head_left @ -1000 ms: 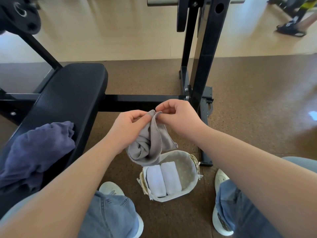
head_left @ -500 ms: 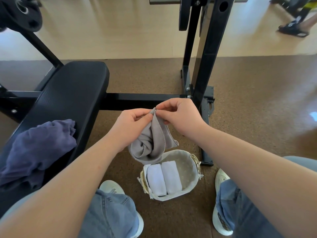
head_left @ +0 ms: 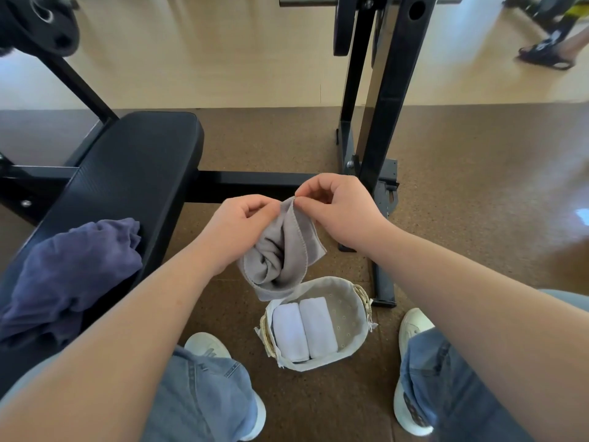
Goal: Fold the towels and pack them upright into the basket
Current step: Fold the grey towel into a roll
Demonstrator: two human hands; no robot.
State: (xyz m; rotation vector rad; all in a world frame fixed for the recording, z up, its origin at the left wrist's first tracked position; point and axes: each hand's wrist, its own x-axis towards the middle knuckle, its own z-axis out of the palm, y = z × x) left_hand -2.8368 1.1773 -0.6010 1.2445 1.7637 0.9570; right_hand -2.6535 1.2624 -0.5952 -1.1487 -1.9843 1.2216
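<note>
Though bunched and twisted below the knuckles, so that the folds cannot be counted, hangs in mid-air as one soft grey towel (head_left: 283, 260) with a stitched hem, lower end just above the far rim of the basket (head_left: 322, 366) and hiding part of that rim. Pinches the top edge between thumb and forefinger of the right hand (head_left: 341, 212), other fingers loosely curled. Grips the same edge close beside it with the left hand (head_left: 234, 231), fingers curled round the cloth, fingertips hidden behind it. Nearly touching, both hands. Stands on the speckled brown floor (head_left: 446, 186) between two pale shoes (head_left: 207, 346): an oval woven basket under a beige fabric liner (head_left: 347, 314) turned over the rim. Holds two white towels (head_left: 290, 333), thick and rounded, side by side and touching, against the left wall; cannot tell whether standing on end or lying. Lies crumpled on the black padded worktop (head_left: 137, 167) at left: a purple towel (head_left: 73, 269), cut off by the frame edge. Cuts off both forearms and denim knees at the bottom.
</note>
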